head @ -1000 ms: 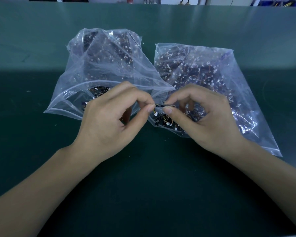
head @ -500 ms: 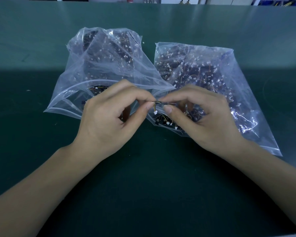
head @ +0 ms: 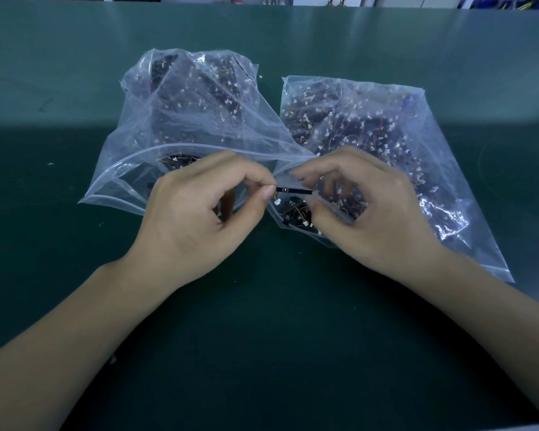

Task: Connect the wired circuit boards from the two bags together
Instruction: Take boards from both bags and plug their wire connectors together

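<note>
I see a thin black circuit board (head: 294, 190) edge-on, lying level in the air between the two hands, just above the mouths of the bags. A small white connector (head: 277, 201) hangs just under its left end on short yellow wires. My left hand (head: 196, 219) pinches the left end of the board between thumb and forefinger, with the other fingers curled into the palm. My right hand (head: 371, 209) has its fingers curled around the right end, thumb below and forefinger above; I cannot tell whether the pads are actually touching the board or whether a second board sits behind the fingers.

Behind the left hand lies the left bag (head: 181, 126), clear plastic, its zip mouth gaping toward me, packed with dark boards and white connectors. The right bag (head: 371, 126) lies just beside it, the two touching near the middle, and is likewise full; its open corner sits under my right hand, with a few boards and orange wires showing there.

Both bags rest on the green bench (head: 262, 321), which is dark in the near half and paler in the far half. My forearms come in from the lower corners.
</note>
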`<move>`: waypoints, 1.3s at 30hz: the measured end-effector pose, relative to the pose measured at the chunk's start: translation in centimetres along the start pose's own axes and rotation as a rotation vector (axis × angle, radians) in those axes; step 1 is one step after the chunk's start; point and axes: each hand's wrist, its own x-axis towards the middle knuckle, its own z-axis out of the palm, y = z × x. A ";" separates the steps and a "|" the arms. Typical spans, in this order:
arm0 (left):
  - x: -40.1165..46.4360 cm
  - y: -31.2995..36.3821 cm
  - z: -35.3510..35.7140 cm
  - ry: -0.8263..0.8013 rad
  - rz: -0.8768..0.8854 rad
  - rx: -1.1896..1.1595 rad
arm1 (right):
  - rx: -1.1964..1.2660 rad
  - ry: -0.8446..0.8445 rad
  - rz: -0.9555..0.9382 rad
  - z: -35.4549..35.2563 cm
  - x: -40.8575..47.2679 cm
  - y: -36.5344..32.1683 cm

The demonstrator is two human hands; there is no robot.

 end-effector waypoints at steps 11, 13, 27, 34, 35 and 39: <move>0.2 1.3 1.3 0.025 0.042 0.248 | 0.016 0.124 -0.029 0.1 -0.1 -0.1; 0.4 1.8 1.8 0.046 0.066 0.326 | 0.016 0.119 -0.035 0.1 -0.1 -0.2; 0.0 1.1 1.6 -0.058 -0.108 0.126 | -0.001 0.088 -0.034 0.3 -0.1 -0.2; 0.2 -0.4 0.2 -0.063 -0.239 0.364 | 0.023 0.086 -0.027 0.4 -0.2 -0.1; 0.2 -0.8 0.1 -0.065 -0.253 0.396 | 0.024 0.085 -0.025 0.4 -0.2 -0.1; 0.1 -2.3 -0.6 -0.090 -0.298 0.480 | 0.020 0.091 -0.026 0.4 -0.2 -0.2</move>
